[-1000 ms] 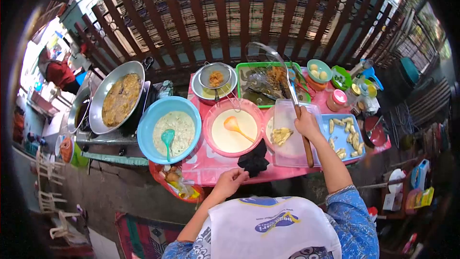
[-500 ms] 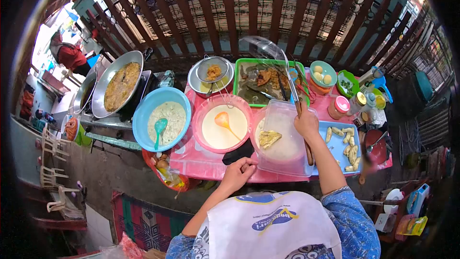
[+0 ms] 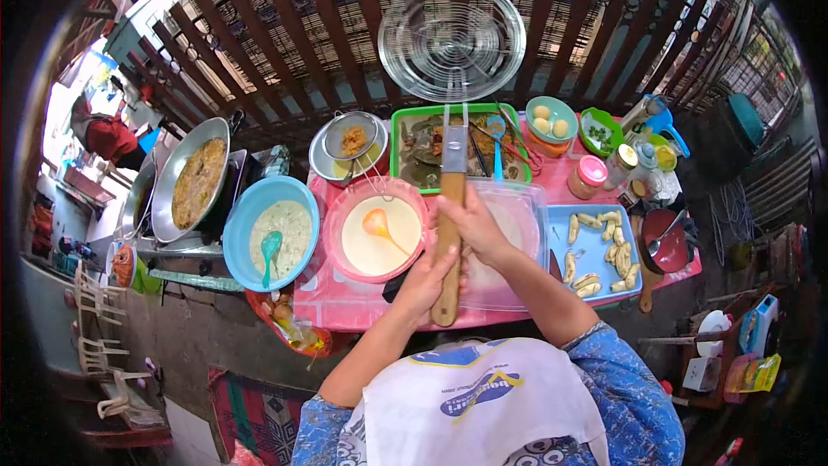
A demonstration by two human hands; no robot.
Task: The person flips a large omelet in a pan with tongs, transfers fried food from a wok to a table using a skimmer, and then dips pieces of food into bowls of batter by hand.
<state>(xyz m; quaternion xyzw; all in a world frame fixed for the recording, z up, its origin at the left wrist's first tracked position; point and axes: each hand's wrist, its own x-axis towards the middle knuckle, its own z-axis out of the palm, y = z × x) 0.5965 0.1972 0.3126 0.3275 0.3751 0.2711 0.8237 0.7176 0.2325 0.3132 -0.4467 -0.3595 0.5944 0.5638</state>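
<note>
Both my hands hold the wooden handle of a large wire skimmer (image 3: 452, 39), raised upright over the table's middle. Low on the handle (image 3: 451, 246), my left hand (image 3: 424, 283) is closed. Just above it, my right hand (image 3: 474, 226) wraps round the wood. The round spiral head stands in front of the slatted fence. To the left of my hands sits a pink bowl of pale batter (image 3: 362, 257) with an orange ladle (image 3: 377, 223). Behind the handle lies a clear plastic lid (image 3: 517, 280) over another bowl.
A blue bowl (image 3: 233, 237) with a green ladle and a large wok (image 3: 164, 207) stand left. Behind is a green tray (image 3: 398, 155). To the right are a blue tray of peeled bananas (image 3: 595, 246), a pink-lidded jar (image 3: 588, 176) and a bowl of eggs (image 3: 567, 112).
The skimmer has swung left and its head has risen into full view. My left hand has moved from the table's edge onto the handle. The yellow piece on the clear lid no longer shows.
</note>
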